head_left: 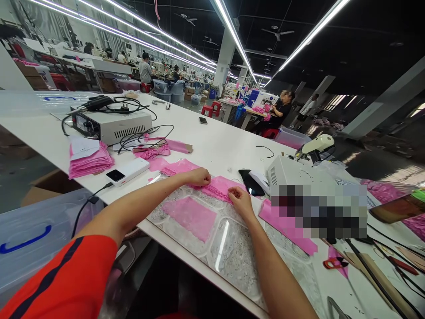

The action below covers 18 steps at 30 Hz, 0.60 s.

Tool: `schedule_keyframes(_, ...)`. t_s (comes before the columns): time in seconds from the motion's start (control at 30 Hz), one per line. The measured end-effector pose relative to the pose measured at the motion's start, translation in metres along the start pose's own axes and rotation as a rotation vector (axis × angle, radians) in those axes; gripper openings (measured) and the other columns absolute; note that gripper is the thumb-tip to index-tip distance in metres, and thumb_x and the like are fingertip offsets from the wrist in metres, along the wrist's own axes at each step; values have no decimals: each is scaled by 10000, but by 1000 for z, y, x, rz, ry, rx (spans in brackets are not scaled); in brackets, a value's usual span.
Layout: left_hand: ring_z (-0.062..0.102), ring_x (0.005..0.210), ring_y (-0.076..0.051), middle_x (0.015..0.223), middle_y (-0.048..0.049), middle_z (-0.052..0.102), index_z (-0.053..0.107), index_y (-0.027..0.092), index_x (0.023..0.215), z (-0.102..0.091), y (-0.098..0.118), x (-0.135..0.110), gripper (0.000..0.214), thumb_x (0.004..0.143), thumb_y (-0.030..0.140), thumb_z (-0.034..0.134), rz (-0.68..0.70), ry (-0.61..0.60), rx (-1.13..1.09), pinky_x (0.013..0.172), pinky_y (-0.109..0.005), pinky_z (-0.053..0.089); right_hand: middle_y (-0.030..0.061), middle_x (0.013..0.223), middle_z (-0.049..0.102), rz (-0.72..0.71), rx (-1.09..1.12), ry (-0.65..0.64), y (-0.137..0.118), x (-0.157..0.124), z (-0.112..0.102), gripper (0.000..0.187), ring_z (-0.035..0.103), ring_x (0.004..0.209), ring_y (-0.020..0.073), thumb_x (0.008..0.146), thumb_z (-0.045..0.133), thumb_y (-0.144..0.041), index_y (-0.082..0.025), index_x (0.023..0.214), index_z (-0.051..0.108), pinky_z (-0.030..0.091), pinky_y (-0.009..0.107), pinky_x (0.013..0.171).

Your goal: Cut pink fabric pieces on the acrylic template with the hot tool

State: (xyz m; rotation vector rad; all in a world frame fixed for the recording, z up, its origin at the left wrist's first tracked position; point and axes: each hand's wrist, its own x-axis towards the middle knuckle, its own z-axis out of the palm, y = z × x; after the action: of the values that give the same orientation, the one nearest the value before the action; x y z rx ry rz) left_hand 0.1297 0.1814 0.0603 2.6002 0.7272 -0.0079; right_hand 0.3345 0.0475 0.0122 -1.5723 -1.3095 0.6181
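A layered stack of thin pink fabric pieces [222, 185] lies across the table mat in front of me. My left hand [199, 177] rests at the stack's upper side, its fingers curled together on the cloth. At the right end, my right hand [241, 201] pinches the stack's edge between thumb and fingers. Nearer to me a single pink fabric piece [192, 217] lies flat on the clear patterned mat [237, 254]. Another pink strip [287, 228] is to the right of my right forearm.
At left stand a grey box-shaped device [124, 126] with cables, a pink fabric pile [89, 161] and a white power bank [128, 173]. A dark phone [251, 182] and a second boxy device [305, 177] are at right, with red-handled snips [334, 263]. Co-workers sit farther back.
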Motion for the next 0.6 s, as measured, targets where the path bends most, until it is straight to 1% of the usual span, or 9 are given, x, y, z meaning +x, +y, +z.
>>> schedule_keyframes(0.27, 622, 1013, -217, 1188, -87, 605, 583, 147, 1195, 3, 0, -1, 320, 948, 351, 587, -51, -2, 3, 858, -410, 551, 49, 747, 678, -20, 29, 30, 0, 1, -2, 281, 564, 632, 144, 659, 602, -377, -165, 829, 672, 469, 297, 638)
schedule_keyframes(0.43, 626, 1002, -214, 1180, -86, 608, 582, 144, 1195, 6, 0, -4, 322, 948, 351, 587, -62, 16, 6, 847, -405, 555, 85, 846, 712, -82, -2, 80, -14, 5, -5, 308, 609, 723, 173, 690, 577, -416, -167, 826, 697, 489, 324, 712)
schedule_keyframes(0.5, 624, 1007, -215, 1184, -87, 607, 583, 146, 1195, 7, 1, -5, 320, 949, 351, 586, -63, 37, 14, 853, -407, 553, 78, 845, 716, -117, -39, 74, -23, 7, 0, 285, 606, 731, 174, 693, 581, -405, -180, 806, 716, 483, 322, 723)
schedule_keyframes(0.6, 622, 1015, -217, 1191, -88, 604, 582, 148, 1198, 10, 1, -5, 321, 949, 351, 585, -63, 73, 28, 860, -411, 550, 53, 804, 716, -157, -102, 20, -34, 13, 16, 226, 598, 726, 169, 685, 587, -362, -201, 755, 731, 470, 306, 714)
